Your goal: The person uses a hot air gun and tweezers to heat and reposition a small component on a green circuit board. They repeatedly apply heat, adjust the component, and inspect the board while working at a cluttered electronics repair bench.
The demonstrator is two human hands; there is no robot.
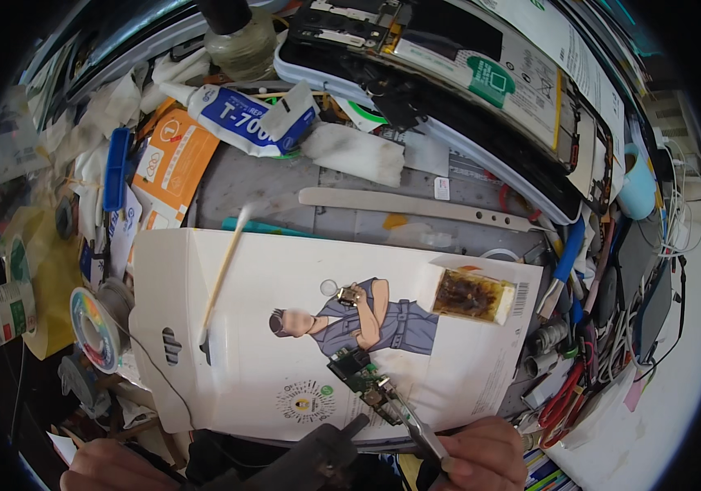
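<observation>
- Lying slantwise at the lower centre of the frame: one circuit board (pixel 364 382), small, green, long axis running from upper left to lower right.
- Bearing: board up and to the left of the right hand (pixel 485 454), which is the nearer hand; left hand well apart, at the lower left.
- Tweezers (pixel 420 430), metal: running from the right hand up and left to the board, tips meeting it in this view; whether they pinch it or only rest there, cannot tell.
- Right hand: fingers closed about the tweezers, thumb and fingertips together, lower edge of the frame, right of centre.
- Dark nozzle tool (pixel 310 458): entering from the lower edge, its narrow end just below the board.
- Left hand (pixel 113 468): fingers curled, partly cut off by the lower edge; how far open, and whether it holds the tool, cannot tell.
- White card sheet (pixel 260 270), with a printed figure: beneath the board.
- Amber-brown block (pixel 473 296) in a pale case: on the card, right of centre.
- Cotton swab (pixel 225 274): on the card, left of centre.
- Flat metal strip (pixel 416 207): beyond the card's upper edge.
</observation>
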